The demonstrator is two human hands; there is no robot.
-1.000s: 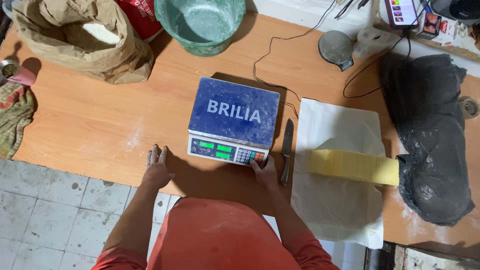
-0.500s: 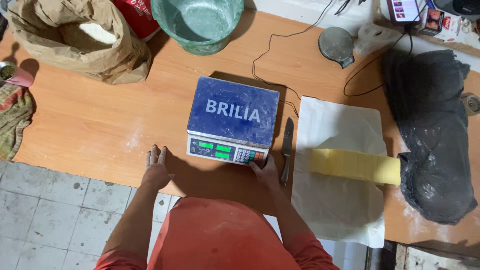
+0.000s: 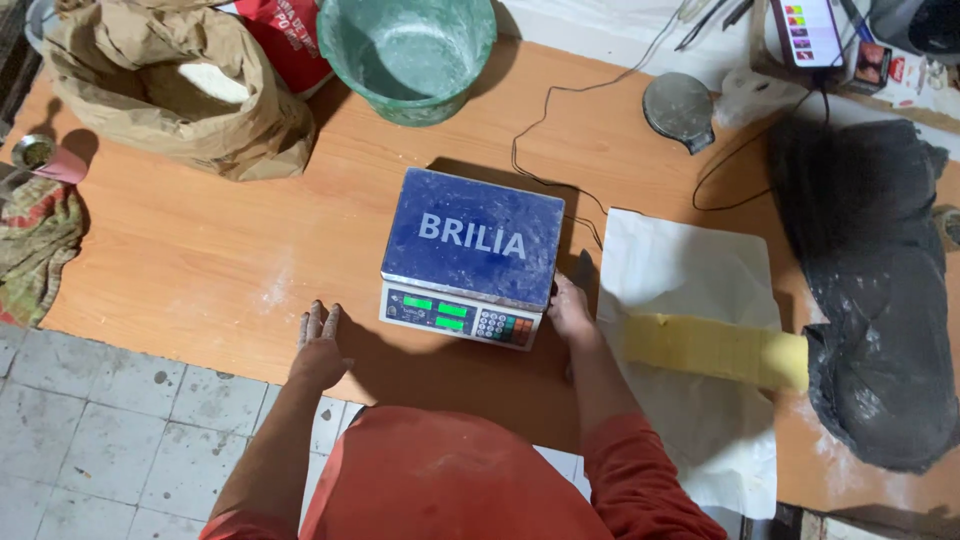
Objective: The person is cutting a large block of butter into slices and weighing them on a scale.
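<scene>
The fingers (image 3: 322, 320) of the left hand (image 3: 320, 350) lie flat and close together on the wooden bench (image 3: 200, 260), holding nothing, a little to the left of the digital scale (image 3: 470, 255). The right hand (image 3: 570, 312) rests against the scale's front right corner, next to its keypad; its fingers curl loosely at the casing edge, and whether they press a key or merely touch the housing cannot be told.

The scale sits in the middle of the bench with a bare blue platform bearing white lettering, and its green displays are lit. Judging from this, it is switched on but nothing has been weighed yet; the weighing itself seems to remain.

Just right of the right hand a dark knife (image 3: 583, 275) lies partly on a white paper sheet (image 3: 680, 270), on which a long yellow block (image 3: 715, 350) rests. Further right slumps a dusty black plastic bag (image 3: 870, 290).

At the far edge stand an empty green bucket (image 3: 405, 55), an open brown paper sack (image 3: 170, 90) showing white powder, and behind it a red package (image 3: 285, 40) with white print. A patterned cloth (image 3: 35, 250) hangs at the left end.
</scene>
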